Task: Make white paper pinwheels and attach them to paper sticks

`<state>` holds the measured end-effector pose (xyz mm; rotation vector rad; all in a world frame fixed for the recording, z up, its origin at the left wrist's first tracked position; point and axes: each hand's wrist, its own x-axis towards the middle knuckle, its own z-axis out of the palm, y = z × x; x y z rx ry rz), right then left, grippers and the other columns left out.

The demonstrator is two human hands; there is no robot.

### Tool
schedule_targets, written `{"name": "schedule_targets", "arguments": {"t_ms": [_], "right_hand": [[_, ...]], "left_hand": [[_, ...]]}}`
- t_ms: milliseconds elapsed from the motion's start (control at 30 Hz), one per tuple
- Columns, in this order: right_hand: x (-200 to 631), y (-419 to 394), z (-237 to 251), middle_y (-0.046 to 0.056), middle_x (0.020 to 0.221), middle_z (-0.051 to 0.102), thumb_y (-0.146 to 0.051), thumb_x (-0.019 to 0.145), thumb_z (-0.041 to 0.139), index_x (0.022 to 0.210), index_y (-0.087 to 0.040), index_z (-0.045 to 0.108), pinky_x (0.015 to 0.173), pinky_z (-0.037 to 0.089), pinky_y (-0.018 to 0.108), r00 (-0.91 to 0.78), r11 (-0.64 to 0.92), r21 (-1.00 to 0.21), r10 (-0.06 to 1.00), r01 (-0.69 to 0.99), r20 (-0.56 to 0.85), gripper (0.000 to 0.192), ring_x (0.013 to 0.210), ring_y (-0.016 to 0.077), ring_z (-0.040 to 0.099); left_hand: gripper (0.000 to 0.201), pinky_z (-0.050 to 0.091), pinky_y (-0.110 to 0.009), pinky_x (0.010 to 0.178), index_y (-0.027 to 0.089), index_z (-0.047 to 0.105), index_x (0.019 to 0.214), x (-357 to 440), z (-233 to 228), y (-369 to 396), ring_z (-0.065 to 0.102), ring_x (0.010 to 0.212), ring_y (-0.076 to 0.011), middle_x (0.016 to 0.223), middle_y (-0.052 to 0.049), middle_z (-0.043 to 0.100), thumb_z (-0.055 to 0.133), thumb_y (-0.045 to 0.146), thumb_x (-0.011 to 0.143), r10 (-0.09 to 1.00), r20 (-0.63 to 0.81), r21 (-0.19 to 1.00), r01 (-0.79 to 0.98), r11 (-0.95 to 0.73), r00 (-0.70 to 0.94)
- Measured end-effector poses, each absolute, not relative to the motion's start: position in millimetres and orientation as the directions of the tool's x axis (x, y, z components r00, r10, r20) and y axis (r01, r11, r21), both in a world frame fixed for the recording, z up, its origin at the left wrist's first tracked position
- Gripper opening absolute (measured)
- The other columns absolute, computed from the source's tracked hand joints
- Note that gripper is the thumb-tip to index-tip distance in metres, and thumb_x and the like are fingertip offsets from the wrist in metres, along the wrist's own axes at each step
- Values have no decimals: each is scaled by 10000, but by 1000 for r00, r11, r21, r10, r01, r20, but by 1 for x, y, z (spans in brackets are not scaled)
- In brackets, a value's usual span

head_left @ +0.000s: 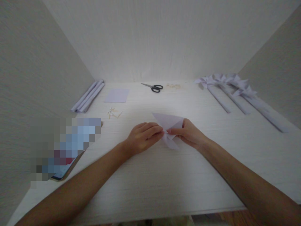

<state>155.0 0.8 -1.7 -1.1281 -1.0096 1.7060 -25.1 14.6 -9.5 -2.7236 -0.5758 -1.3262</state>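
Note:
A pale lilac sheet of paper (169, 123), partly folded into a pointed shape, lies on the white table (150, 185) in the middle. My left hand (143, 136) presses on its left side with the fingertips at the fold. My right hand (189, 133) pinches the paper's right side between thumb and fingers. The lower flap of the paper sticks out below the two hands.
Black scissors (154, 87) lie at the back, a flat lilac sheet (117, 95) and rolled paper tubes (88, 96) at back left. Small wooden pins (113, 113) lie nearby. Finished paper pinwheels on tubes (235, 91) rest at the right. A phone (68, 169) sits at left.

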Motion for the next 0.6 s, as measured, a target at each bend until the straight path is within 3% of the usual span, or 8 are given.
{"name": "schedule_targets", "arguments": {"t_ms": [600], "right_hand": [[156,0,-2,32,664,654,-113,513,679,704,-110,639,595,458,280,-254,-320,-929,929,-183,-270,195,600,143,577]], "left_hand": [[96,478,-205,640,156,570,806,-24,-6,15,592,717,-105,751,-12,661,576,140,711,251,754,26,355,-934,606]]}}
